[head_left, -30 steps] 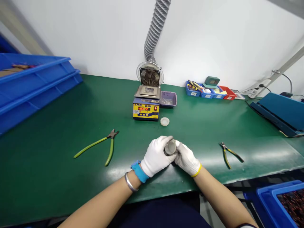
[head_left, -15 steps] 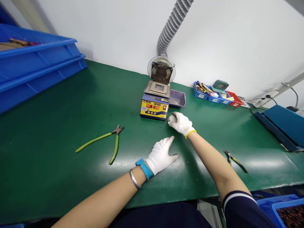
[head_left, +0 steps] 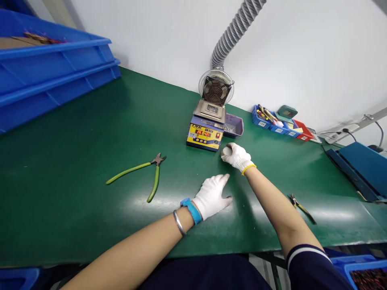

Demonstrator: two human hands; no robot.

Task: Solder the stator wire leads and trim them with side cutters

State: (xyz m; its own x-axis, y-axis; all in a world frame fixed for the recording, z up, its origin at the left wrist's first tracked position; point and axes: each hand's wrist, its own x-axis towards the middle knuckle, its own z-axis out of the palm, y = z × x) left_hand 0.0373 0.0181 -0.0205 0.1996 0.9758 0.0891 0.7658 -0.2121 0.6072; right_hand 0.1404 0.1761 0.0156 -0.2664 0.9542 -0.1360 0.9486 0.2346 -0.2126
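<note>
My right hand [head_left: 238, 156], in a white knit glove with a yellow cuff, is closed around a small round whitish container [head_left: 226, 152] on the table, just right of the solder pot [head_left: 204, 137]. The pot has a yellow front with lit red digits and a metal top. My left hand [head_left: 213, 197], gloved too, rests on the green table with thumb and fingers apart and nothing between them. To its left lie green-handled cutting pliers [head_left: 155, 169], handles spread.
Behind the pot stand a round fume fan [head_left: 216, 90] with a grey hose [head_left: 237, 30] and a purple tray [head_left: 234, 125]. Small blue bins [head_left: 262, 122] and a red bin [head_left: 304, 133] line the wall. Small pliers [head_left: 302, 208] lie at right; stacked blue crates [head_left: 57, 74] at left.
The whole scene has shifted slightly right as the camera turned. Both hands keep nearly the same places on the table. The digits on the solder pot's display differ.
</note>
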